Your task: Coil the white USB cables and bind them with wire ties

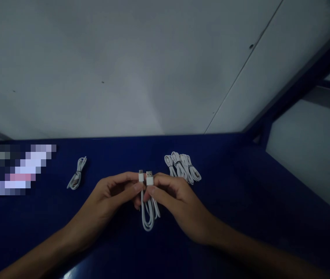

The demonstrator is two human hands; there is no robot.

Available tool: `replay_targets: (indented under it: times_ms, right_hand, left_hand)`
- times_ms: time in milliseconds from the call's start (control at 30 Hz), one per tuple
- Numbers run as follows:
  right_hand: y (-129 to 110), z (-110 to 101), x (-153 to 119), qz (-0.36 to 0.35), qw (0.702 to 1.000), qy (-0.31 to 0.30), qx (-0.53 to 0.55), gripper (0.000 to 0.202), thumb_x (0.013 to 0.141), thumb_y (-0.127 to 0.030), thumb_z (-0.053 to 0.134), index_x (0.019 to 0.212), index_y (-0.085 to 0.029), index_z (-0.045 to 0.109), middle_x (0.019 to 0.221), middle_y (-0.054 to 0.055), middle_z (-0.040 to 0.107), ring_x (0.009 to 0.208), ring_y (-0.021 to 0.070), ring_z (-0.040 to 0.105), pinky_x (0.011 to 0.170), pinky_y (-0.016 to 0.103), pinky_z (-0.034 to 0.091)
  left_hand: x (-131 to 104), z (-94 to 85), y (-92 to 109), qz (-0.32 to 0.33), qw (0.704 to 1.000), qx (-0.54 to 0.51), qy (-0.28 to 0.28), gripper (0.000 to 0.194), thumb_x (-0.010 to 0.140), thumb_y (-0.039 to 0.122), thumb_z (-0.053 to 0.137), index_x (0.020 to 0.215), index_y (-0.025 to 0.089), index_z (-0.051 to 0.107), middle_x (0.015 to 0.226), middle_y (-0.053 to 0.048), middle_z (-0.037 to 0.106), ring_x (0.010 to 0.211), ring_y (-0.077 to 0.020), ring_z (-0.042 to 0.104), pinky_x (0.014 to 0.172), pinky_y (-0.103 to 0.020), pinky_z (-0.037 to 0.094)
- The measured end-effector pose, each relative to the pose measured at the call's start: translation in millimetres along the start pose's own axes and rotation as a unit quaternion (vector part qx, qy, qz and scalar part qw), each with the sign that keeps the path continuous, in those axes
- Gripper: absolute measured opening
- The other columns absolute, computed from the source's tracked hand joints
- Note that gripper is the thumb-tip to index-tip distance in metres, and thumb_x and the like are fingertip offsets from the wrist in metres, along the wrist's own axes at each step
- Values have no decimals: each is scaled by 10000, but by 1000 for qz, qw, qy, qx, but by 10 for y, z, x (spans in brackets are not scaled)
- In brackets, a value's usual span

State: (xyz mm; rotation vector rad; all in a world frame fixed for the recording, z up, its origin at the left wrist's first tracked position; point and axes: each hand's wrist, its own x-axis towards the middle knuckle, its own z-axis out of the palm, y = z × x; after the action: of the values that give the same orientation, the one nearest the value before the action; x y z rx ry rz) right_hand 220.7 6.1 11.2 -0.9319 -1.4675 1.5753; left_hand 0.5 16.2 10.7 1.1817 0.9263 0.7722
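Currently, the left hand (103, 199) pinches the smaller plug (140, 177) of a looped white cable (147, 228), and the right hand (179, 197) pinches its USB plug (150, 180) just beside it. The loops hang over the blue table (118, 252), with no tie visible on them. Dark ties already bind the lone bundle (75, 180) at left and the clustered bundles (178, 164) at right.
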Motion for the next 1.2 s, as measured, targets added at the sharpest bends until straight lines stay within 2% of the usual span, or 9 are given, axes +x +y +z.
replay_targets:
  times_ms: [133,567,700,933,1200]
  right_hand:
    - [6,10,9,-24,1000,-10,11,283,1119,-364,611,936,-219,769,1030,51,722,955,201,686,931,396,542]
    - [32,26,-4,-32,999,4,-34,301,1129,-381,592,943,-233,775,1059,57,728,957,206,672,904,400,544]
    - [41,24,-4,-30,999,6,-29,315,1129,-407,593,939,-233,774,1043,52,709,913,195,662,889,395,548]
    - [44,26,1,-39,999,5,-7,320,1142,-382,571,941,-236,772,1026,48,706,946,202,675,912,408,547]
    - [33,27,6,-42,999,-4,-2,306,1145,-346,561,931,-237,751,1019,45,758,910,202,680,917,420,543]
  left_hand:
    - [12,-6,-8,-1,1000,3,9,252,1053,338,741,1275,262,832,872,-20,717,814,-162,591,817,-297,488]
    - [18,2,-15,11,1000,18,16,233,1085,360,688,1207,239,844,896,-36,752,860,-190,660,870,-341,508]
    - [23,21,4,18,1000,7,4,227,1097,350,670,1177,229,846,886,-28,743,836,-175,646,830,-320,507]
    - [26,30,16,26,1000,12,-7,210,1106,339,659,1156,229,831,878,-9,712,788,-151,593,758,-291,480]
    - [15,22,34,28,999,38,-11,267,1120,330,630,976,211,821,844,-6,682,804,-154,586,774,-301,460]
